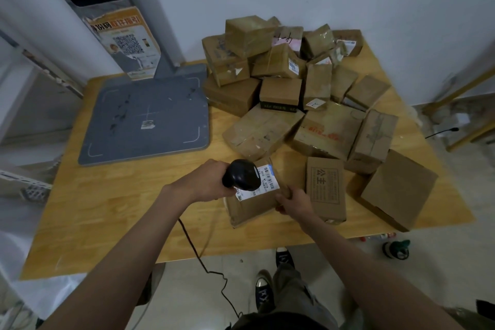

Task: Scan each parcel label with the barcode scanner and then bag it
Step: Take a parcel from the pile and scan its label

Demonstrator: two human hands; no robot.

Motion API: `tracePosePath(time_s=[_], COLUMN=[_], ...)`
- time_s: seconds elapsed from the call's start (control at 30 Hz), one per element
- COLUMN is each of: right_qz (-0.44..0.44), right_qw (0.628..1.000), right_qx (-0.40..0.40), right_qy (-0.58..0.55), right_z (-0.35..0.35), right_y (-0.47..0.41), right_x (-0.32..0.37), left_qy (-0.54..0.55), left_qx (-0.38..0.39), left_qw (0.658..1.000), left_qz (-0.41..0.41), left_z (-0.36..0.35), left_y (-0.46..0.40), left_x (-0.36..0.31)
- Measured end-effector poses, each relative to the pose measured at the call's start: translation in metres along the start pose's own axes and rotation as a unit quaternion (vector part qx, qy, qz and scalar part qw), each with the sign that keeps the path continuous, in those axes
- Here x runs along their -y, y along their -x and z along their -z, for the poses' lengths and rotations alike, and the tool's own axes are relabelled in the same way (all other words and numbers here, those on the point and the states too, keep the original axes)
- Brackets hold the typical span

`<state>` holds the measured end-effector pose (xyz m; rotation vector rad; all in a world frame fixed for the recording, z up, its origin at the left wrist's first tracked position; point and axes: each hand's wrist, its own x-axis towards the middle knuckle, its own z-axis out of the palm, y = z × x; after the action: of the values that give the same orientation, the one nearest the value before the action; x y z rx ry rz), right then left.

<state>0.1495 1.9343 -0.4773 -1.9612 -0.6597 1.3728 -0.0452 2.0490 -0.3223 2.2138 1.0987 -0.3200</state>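
Note:
A brown cardboard parcel (250, 207) lies on the wooden table (112, 211) near its front edge. Its white barcode label (269, 182) faces up. My left hand (205, 181) grips a black barcode scanner (242, 174), whose head hangs just above the label's left part. A black cable (199, 254) runs from the scanner down over the table edge. My right hand (293, 202) holds the parcel's right edge, fingers curled on it. No bag is in view.
A heap of brown parcels (292, 83) fills the table's back right, with more boxes (325, 190) close beside my right hand. A grey scale platform (150, 115) with an upright post stands at the back left. The floor lies beyond the front edge.

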Motion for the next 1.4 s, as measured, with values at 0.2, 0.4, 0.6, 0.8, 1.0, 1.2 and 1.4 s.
tracePosePath(time_s=[0.2,0.4,0.6,0.8,1.0,1.2,1.4], right_qz=[0.02,0.025,0.022,0.018,0.015,-0.02,-0.041], right_qw=[0.998,0.997,0.997,0.998,0.996,0.988,0.986], right_qx=[-0.008,-0.008,-0.005,0.005,0.028,0.101,0.14], right_qy=[0.056,0.067,0.079,0.065,0.087,0.116,0.085], right_z=[0.002,0.003,0.005,0.006,0.014,0.027,0.022], right_y=[-0.002,-0.004,-0.003,-0.001,-0.005,-0.015,-0.033], right_x=[0.0,0.002,0.005,0.008,0.008,0.013,0.005], left_qy=[-0.032,-0.032,-0.035,-0.044,0.022,0.182,0.273], left_qx=[0.003,0.0,0.0,0.001,-0.018,-0.068,-0.011], left_qw=[0.999,0.999,0.999,0.999,0.998,0.973,0.938], left_qz=[0.0,-0.001,0.012,0.026,0.053,0.123,0.212], left_z=[-0.004,-0.005,-0.006,-0.006,-0.01,-0.032,-0.064], left_y=[-0.01,-0.014,-0.014,-0.017,-0.018,-0.01,-0.014], left_x=[-0.004,-0.005,0.001,0.004,0.012,0.024,0.034])
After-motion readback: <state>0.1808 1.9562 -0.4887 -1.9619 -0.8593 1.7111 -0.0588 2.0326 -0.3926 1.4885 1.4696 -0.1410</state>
